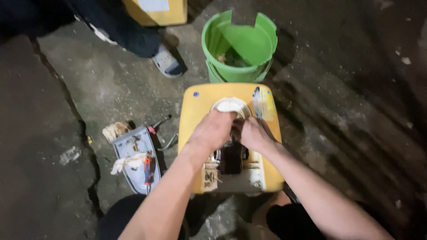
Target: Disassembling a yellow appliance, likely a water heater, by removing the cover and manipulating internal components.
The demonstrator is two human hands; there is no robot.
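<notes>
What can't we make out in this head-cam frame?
- Dark part in the middle of the yellow plastic stool: head view, both the left hand and right hand cover it; grip unclear.
- Contents of the green plastic bucket: too small, shadowed.
- Bystander's sandalled foot: leg cut by top edge.
- Grey tray of tools: items blurred.

Cracked green bucket (pixel 239 44) standing on concrete floor (pixel 53 111); grey tray (pixel 133 160) lying left, holding rags and an orange-handled tool (pixel 149 168); bystander's sandal (pixel 167 62) resting nearby.

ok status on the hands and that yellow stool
Left hand and right hand both on dark part atop yellow stool. Grip unclear. Green bucket behind, apart.
</notes>
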